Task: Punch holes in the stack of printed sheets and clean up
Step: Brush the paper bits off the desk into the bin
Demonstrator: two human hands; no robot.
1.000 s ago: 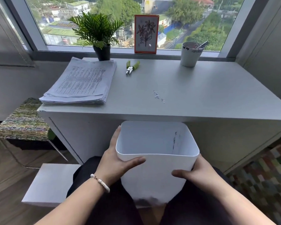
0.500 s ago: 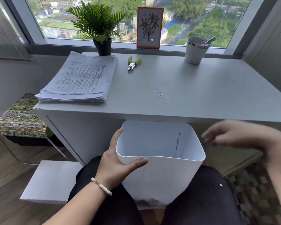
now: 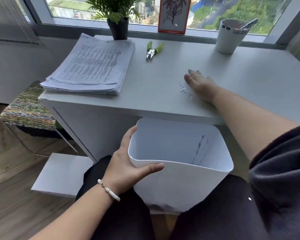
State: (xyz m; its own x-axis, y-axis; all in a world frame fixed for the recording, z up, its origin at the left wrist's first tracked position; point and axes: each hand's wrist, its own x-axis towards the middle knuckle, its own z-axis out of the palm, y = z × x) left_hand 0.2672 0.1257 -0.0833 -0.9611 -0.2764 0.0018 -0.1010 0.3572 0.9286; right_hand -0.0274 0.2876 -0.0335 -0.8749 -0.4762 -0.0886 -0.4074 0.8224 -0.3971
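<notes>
White desk (image 3: pixel 249 70) fills the upper frame. Bin (image 3: pixel 180 184) sits on the person's lap at lower centre, under the desk edge. Stack of printed sheets (image 3: pixel 92 66) lies upper left, near the desk's corner. Left hand (image 3: pixel 128 168) clasps the bin's rim, thumb across the front. Right hand (image 3: pixel 199 84) lies flat, fingers straight, touching the desk, right beside the paper bits (image 3: pixel 183 88) (tiny white flecks). Green-handled punch (image 3: pixel 153 50) rests upper centre.

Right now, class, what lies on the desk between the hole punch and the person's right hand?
In the head view, only bare desk separates the hole punch from the right hand.
</notes>
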